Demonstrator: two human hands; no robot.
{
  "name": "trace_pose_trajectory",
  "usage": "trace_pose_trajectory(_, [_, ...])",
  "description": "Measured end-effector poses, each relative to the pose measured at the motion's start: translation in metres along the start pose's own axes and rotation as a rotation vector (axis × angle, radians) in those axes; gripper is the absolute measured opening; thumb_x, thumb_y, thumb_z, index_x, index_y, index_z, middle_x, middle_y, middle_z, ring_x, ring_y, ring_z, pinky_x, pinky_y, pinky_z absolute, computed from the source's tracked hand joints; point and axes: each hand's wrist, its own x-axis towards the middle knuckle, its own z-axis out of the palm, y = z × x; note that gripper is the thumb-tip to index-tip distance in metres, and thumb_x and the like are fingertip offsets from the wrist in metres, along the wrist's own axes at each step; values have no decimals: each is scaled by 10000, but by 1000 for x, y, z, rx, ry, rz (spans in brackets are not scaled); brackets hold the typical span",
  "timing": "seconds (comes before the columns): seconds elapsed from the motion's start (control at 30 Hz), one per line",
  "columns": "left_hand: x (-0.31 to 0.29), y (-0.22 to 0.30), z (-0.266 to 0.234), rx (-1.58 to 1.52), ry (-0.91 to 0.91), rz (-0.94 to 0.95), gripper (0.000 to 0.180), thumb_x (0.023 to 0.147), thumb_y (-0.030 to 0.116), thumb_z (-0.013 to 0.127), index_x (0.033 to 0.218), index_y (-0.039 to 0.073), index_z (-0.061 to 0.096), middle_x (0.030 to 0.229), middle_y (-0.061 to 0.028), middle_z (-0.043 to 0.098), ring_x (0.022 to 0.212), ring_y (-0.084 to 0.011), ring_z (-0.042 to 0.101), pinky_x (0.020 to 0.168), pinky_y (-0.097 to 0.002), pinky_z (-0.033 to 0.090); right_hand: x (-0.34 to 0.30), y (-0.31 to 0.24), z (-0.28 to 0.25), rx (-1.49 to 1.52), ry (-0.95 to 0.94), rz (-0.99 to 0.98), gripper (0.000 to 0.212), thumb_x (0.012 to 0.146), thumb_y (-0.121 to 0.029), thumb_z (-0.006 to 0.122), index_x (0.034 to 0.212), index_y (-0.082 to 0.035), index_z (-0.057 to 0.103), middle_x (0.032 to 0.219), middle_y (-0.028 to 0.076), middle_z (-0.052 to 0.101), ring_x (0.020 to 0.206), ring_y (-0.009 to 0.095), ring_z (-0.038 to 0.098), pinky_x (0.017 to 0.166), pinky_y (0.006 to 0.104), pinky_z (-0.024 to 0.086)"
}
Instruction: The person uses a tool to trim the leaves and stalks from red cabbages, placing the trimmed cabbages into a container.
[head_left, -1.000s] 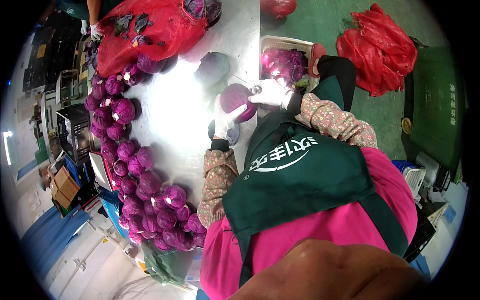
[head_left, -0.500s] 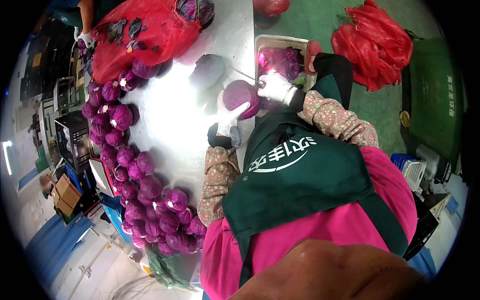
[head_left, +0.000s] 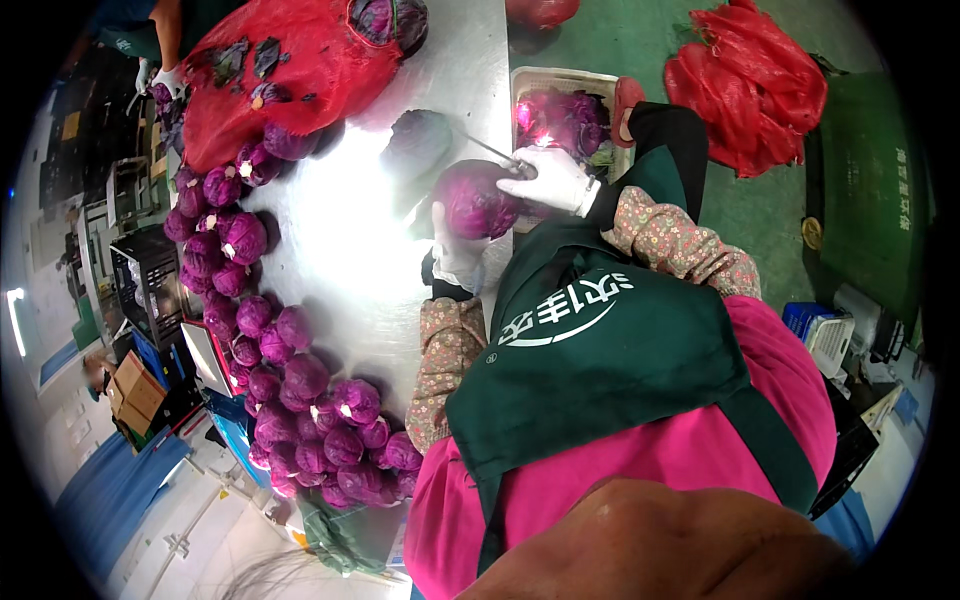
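A round red cabbage (head_left: 474, 200) is at the right edge of the metal table, with my left hand (head_left: 457, 258) closed around its near left side. The hand wears a white glove, and the cabbage hides some of its fingers. My right hand (head_left: 556, 182), also gloved in white, grips a knife (head_left: 486, 148) whose thin blade points to the far left, above the cabbage. Fingers of that hand reach to the cabbage's right side. Beyond the blade, a duller grey-green and purple cabbage (head_left: 420, 138) lies on the table.
Trimmed red cabbages (head_left: 302, 377) line the left side of the metal table (head_left: 385, 325). A red mesh sack (head_left: 330, 85) with loose leaves lies at the far left, near a co-worker's gloved hand (head_left: 170, 80). Right of the table stands a white crate (head_left: 565, 76) of purple leaves.
The cabbage has turned and shifted slightly left. My left thumb has left its front, the hand now lower along its side. My right hand's fingers have extended onto the cabbage.
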Motion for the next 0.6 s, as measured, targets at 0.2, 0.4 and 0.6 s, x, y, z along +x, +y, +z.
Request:
trace_pose_trajectory(0.2, [5,1,-5,164,-68,49,864,930,740,434,1519,110,381,1480,-159,460,1362,-340,466,1104,-545,424,-10,-31,-3,-160,32,-60,574,796,-530,746,1124,-63,686,961,121,678,842,293,685,757,390,540])
trace_pose_trajectory(0.4, [4,-2,-1,-77,-35,-71,864,929,744,427,1522,116,376,1496,-145,453,1356,-352,470,1083,-558,436,-3,-36,-2,-245,-92,77,583,821,-532,686,1132,-40,665,1118,178,654,961,380,674,844,438,539])
trace_pose_trajectory(0.6, [-9,-4,8,-306,130,-265,833,914,784,369,1507,200,399,1524,-103,414,1359,-369,448,1037,-564,449,10,-6,-5,211,-112,411,433,902,-430,683,1007,-10,702,808,141,711,673,203,698,613,350,548])
